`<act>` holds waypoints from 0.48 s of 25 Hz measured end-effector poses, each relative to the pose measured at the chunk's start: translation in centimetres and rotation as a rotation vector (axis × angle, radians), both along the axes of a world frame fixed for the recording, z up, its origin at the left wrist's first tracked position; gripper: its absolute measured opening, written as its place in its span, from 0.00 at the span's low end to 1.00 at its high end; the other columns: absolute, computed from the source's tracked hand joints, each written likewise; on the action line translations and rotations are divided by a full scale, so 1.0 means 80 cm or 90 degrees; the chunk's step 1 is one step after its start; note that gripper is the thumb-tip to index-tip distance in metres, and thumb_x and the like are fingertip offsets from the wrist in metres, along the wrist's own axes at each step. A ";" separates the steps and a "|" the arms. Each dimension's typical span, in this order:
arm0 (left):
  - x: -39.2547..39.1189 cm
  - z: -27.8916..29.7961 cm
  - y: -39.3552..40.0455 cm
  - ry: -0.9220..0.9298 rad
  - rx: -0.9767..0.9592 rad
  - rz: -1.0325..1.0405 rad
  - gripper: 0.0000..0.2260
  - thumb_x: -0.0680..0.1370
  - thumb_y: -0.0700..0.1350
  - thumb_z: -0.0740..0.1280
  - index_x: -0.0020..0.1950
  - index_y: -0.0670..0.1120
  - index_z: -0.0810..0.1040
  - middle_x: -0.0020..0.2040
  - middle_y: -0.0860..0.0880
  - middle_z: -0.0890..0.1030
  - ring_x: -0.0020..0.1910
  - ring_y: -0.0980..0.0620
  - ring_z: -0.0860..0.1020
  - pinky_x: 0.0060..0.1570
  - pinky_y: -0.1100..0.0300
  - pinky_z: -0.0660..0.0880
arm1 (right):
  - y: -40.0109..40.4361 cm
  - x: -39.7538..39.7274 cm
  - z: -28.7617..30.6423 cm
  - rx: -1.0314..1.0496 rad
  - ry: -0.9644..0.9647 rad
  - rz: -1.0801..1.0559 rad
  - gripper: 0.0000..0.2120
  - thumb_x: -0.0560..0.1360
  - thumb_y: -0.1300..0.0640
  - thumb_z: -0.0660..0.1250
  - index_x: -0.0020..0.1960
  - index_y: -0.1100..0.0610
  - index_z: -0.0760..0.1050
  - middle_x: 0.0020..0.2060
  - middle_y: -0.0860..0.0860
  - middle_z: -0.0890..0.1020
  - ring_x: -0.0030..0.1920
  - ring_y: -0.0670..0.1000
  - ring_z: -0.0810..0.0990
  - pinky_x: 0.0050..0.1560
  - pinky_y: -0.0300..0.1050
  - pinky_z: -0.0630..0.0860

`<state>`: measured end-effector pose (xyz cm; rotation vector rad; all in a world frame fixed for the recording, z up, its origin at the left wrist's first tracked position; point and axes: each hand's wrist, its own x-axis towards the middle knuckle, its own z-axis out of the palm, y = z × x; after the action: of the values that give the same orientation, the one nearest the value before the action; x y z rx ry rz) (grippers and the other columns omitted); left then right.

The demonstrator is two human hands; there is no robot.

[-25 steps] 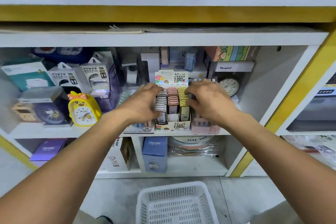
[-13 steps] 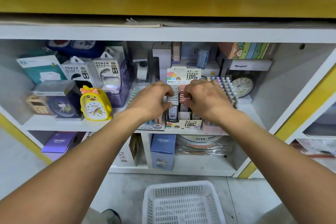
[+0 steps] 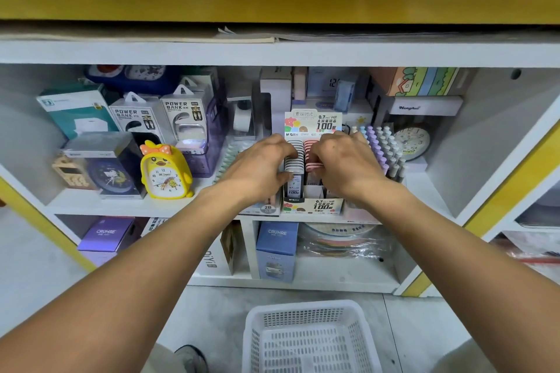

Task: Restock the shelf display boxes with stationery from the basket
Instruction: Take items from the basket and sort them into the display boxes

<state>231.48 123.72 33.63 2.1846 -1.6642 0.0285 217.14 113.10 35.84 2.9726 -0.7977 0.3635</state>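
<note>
A printed display box point(image 3: 312, 206) of 0.7 mm pencil-lead cases stands on the middle shelf. Rows of grey-white cases point(image 3: 294, 159) and pink cases point(image 3: 311, 150) stand upright in it. My left hand point(image 3: 257, 168) curls its fingers round the grey-white row from the left. From the right, my right hand point(image 3: 345, 163) curls its fingers onto the pink row and hides the row beyond it. A white plastic basket point(image 3: 303, 307) sits on the floor below, and I see nothing in it.
A box of pastel pens point(image 3: 383, 145) stands right of my right hand, and a box marked 2B point(image 3: 268, 207) lies under my left wrist. A yellow duck clock point(image 3: 165, 172) and power bank boxes point(image 3: 181, 118) fill the shelf's left. A shoe point(image 3: 189, 357) is beside the basket.
My hands have drawn closer together over the lead cases. The right hand slid left and now covers the yellow-green row. The view has dropped slightly.
</note>
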 end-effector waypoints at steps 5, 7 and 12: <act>0.000 0.001 0.000 -0.001 0.007 0.004 0.17 0.76 0.47 0.71 0.65 0.52 0.76 0.61 0.54 0.73 0.61 0.51 0.73 0.61 0.50 0.73 | -0.002 -0.009 0.047 0.108 -0.066 -0.014 0.03 0.76 0.54 0.68 0.45 0.50 0.74 0.46 0.49 0.79 0.52 0.57 0.76 0.50 0.50 0.69; 0.000 0.002 0.001 0.001 0.010 0.004 0.17 0.76 0.47 0.71 0.65 0.51 0.76 0.62 0.54 0.73 0.62 0.50 0.73 0.61 0.50 0.72 | 0.001 -0.015 0.057 0.143 -0.061 -0.036 0.04 0.76 0.53 0.69 0.45 0.49 0.74 0.44 0.49 0.79 0.49 0.57 0.77 0.45 0.47 0.68; -0.002 0.004 0.001 0.000 0.011 0.009 0.17 0.76 0.46 0.71 0.65 0.50 0.76 0.62 0.53 0.74 0.61 0.50 0.73 0.62 0.50 0.72 | 0.007 -0.020 0.054 0.157 -0.044 -0.043 0.06 0.76 0.55 0.69 0.44 0.48 0.73 0.46 0.49 0.79 0.50 0.57 0.77 0.45 0.47 0.70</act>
<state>231.29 123.76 33.95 2.2093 -1.6553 0.0173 215.52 113.64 40.17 3.1625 -1.0160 0.3936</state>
